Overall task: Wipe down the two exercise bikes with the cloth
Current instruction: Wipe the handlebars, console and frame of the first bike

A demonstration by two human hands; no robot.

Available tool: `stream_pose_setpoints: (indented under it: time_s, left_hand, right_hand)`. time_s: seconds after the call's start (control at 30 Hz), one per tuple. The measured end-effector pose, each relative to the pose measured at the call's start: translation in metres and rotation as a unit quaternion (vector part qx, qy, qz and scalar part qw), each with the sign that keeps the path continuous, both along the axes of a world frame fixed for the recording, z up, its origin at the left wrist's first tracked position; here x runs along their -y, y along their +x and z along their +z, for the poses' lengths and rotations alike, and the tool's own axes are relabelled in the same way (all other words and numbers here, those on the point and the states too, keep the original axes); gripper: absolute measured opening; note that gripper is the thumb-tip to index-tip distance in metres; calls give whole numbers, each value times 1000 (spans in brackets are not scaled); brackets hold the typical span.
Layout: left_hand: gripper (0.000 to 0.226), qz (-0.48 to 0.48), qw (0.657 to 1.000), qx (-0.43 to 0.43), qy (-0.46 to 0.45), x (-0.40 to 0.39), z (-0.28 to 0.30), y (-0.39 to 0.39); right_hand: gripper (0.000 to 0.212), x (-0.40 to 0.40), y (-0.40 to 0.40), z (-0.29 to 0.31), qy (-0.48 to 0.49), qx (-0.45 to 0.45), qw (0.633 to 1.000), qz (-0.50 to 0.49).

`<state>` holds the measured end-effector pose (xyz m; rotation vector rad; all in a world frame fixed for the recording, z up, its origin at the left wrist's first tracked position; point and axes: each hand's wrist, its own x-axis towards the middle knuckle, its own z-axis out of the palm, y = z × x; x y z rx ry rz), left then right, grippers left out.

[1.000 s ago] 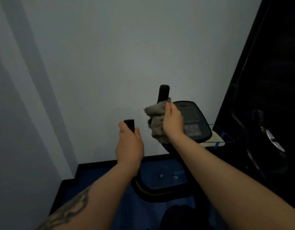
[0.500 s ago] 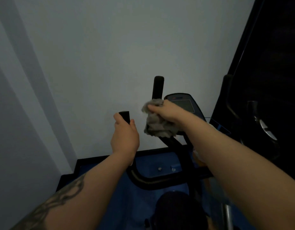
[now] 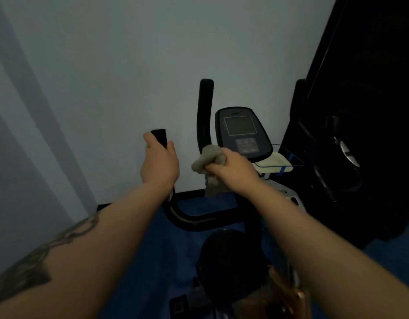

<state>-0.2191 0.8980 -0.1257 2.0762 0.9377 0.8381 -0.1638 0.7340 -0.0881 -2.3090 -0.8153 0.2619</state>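
I stand over an exercise bike with black U-shaped handlebars [image 3: 194, 218] and a console [image 3: 241, 132] with a grey screen. My left hand [image 3: 158, 165] grips the left handlebar end, whose black tip [image 3: 159, 135] sticks out above my fingers. My right hand [image 3: 234, 170] holds a bunched grey cloth [image 3: 207, 161] wrapped around the lower part of the right handlebar upright [image 3: 204, 111]. A second, dark machine [image 3: 337, 162] stands at the right, dimly lit.
A pale wall rises straight ahead and to the left. The floor [image 3: 153, 261] is blue. A black seat [image 3: 228, 259] sits below the handlebars. A whitish tray with a blue wire frame [image 3: 274, 162] sits right of the console.
My right hand has slid the cloth down the right handlebar upright, from near its top to its lower part. My left hand keeps its grip on the left handlebar end.
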Motion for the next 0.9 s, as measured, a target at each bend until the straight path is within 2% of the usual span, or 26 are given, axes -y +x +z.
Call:
stream_pose_setpoints:
  time_s: [0.07, 0.17, 0.3, 0.37, 0.43, 0.53, 0.57, 0.73, 0.83, 0.9]
  left_hand:
    - [42, 1, 1000, 19, -1, 1, 0, -4]
    - [43, 5, 999, 39, 12, 6, 2, -11]
    - [58, 8, 994, 46, 99, 18, -1, -20]
    - [61, -10, 995, 58, 85, 27, -11, -29]
    - [57, -11, 996, 77, 35, 34, -24, -39]
    - [52, -32, 992, 112, -40, 39, -32, -45]
    - [50, -45, 989, 124, -64, 37, -32, -45]
    - [47, -113, 976, 145, -116, 25, -32, -45]
    - [49, -119, 977, 133, -120, 23, -34, -46]
    - [50, -116, 975, 138, -131, 24, -34, -45]
  right_hand:
    - [41, 11, -13, -15, 33, 34, 999, -13]
    - [57, 39, -21, -31, 58, 27, 998, 0]
    - [68, 60, -33, -49, 113, 15, 993, 28]
    - [70, 65, -34, -55, 131, 0, 991, 36]
    - [69, 69, -36, -58, 131, 35, 989, 57]
    - [60, 68, -35, -50, 63, 178, 967, 168]
    - [57, 65, -34, -46, 36, 202, 956, 210]
    - [59, 45, -15, -30, -143, 218, 920, 293]
    - [28, 52, -9, -28, -182, 221, 895, 342]
    - [27, 53, -10, -26, -217, 229, 879, 358]
